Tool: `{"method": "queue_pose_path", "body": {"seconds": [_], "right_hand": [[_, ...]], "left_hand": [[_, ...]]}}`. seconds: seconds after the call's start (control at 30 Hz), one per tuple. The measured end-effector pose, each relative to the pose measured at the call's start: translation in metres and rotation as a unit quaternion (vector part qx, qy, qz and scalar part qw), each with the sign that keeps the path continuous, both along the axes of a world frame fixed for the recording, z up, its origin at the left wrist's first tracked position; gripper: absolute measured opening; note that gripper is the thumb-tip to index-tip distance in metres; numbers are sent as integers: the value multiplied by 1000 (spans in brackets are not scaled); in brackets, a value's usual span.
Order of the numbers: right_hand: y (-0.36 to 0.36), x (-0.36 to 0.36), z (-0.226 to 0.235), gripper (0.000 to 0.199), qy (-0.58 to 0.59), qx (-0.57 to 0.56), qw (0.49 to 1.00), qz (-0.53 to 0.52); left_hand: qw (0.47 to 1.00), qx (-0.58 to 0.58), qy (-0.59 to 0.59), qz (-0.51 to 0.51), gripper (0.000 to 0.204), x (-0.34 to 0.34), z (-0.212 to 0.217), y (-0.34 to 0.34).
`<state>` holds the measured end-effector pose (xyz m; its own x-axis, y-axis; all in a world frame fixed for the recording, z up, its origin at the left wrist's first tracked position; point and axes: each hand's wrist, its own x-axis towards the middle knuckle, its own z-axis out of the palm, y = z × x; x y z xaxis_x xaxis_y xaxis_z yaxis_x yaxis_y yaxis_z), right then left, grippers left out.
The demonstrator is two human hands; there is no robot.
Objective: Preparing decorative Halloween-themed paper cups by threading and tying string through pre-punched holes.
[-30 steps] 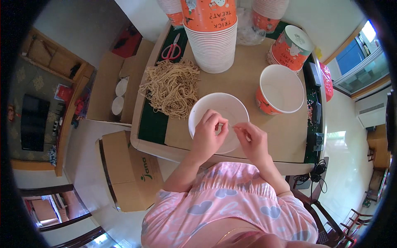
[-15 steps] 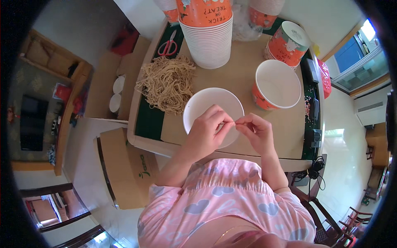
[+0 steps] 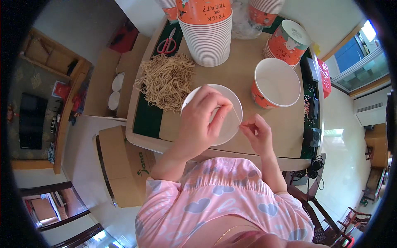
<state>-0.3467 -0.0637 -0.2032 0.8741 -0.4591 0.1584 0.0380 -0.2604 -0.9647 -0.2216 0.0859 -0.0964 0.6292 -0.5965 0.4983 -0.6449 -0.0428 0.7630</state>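
Beige string (image 3: 236, 114) joins left grip (image 3: 202, 118), right grip (image 3: 259, 134).

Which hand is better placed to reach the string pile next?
Probably the left hand: it is nearer the string pile, while the right hand sits right of the white bowl. Both pinch a thin strand.

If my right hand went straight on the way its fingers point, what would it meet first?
Your right hand would likely meet the white bowl first, at its right rim; if the hand is above that rim, perhaps the left hand instead. Height is unclear.
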Motion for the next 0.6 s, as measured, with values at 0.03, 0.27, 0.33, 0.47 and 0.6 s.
{"method": "queue_pose_path", "body": {"seconds": [0.03,0.27,0.33,0.47,0.6], "right_hand": [[0,-1,-3,9,0,0,1000,0],[-4,-1,-20,15,-4,0,1000,-16],[-3,1,-19,19,1,2,1000,-17],[15,12,8,33,54,-47,997,-30],[9,29,16,26,44,-79,994,-66]], "left_hand": [[1000,0,0,0,6,1,0,0],[996,21,-83,10,4,17,-8,-4],[994,26,-103,12,4,18,-6,-6],[997,63,8,-43,3,16,4,-6],[997,10,70,30,4,47,2,-4]]}}
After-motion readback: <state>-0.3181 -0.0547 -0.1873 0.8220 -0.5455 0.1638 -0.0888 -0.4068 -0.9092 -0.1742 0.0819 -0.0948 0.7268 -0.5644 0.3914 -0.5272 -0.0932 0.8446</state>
